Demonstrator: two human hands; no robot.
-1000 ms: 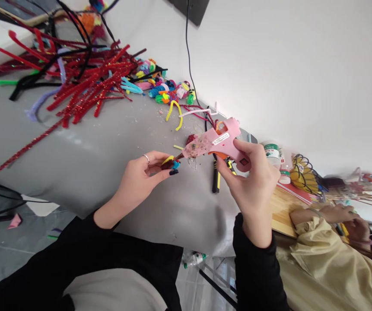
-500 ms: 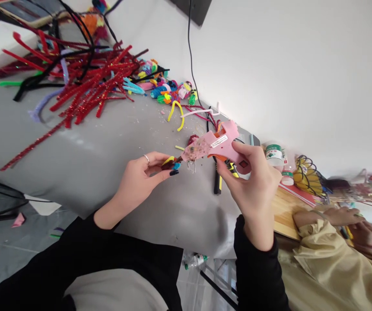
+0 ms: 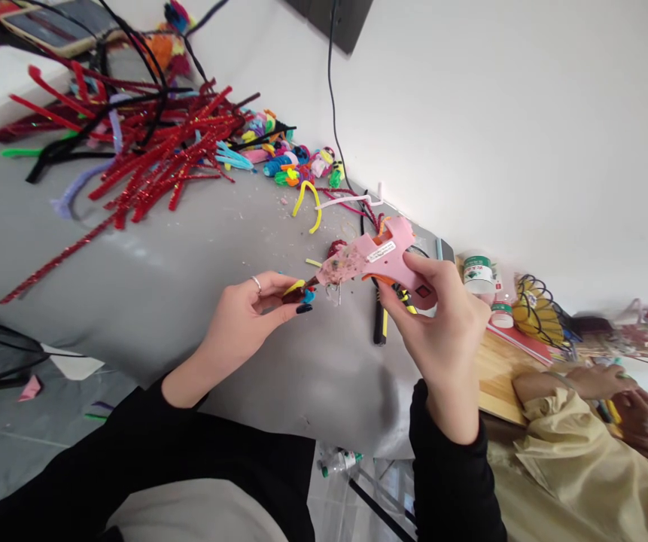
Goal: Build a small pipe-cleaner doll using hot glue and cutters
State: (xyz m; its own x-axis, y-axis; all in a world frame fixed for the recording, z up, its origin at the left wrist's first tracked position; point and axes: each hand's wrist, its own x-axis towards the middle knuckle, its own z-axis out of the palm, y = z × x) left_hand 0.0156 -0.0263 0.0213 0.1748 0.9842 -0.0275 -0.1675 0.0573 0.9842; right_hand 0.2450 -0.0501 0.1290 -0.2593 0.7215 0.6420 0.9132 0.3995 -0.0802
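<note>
My right hand [image 3: 442, 324] grips a pink hot glue gun [image 3: 394, 260] by its handle, with the nozzle pointing left. Pinched between the thumb and fingers of my left hand [image 3: 250, 312] is a small yellow, dark red and blue pipe-cleaner piece [image 3: 308, 295]; its full shape is hidden by the fingers. The nozzle tip meets or nearly meets this piece. Under the glue gun lie black-and-yellow pliers [image 3: 380, 324], partly covered. A dark red fuzzy bit [image 3: 335, 247] shows just behind the gun's front end.
Red glitter pipe cleaners [image 3: 154, 158] are heaped at the back left, beside small colourful figures [image 3: 301, 162]. A bent yellow pipe cleaner [image 3: 309, 203] lies near the wall. At right are a green-labelled jar [image 3: 477, 271], a wooden board [image 3: 490, 376] and a co-worker's sleeve [image 3: 577, 452].
Both hands keep nearly the same pose, with the nozzle still at the small piece. The whole view has shifted slightly, so things sit a little lower.
</note>
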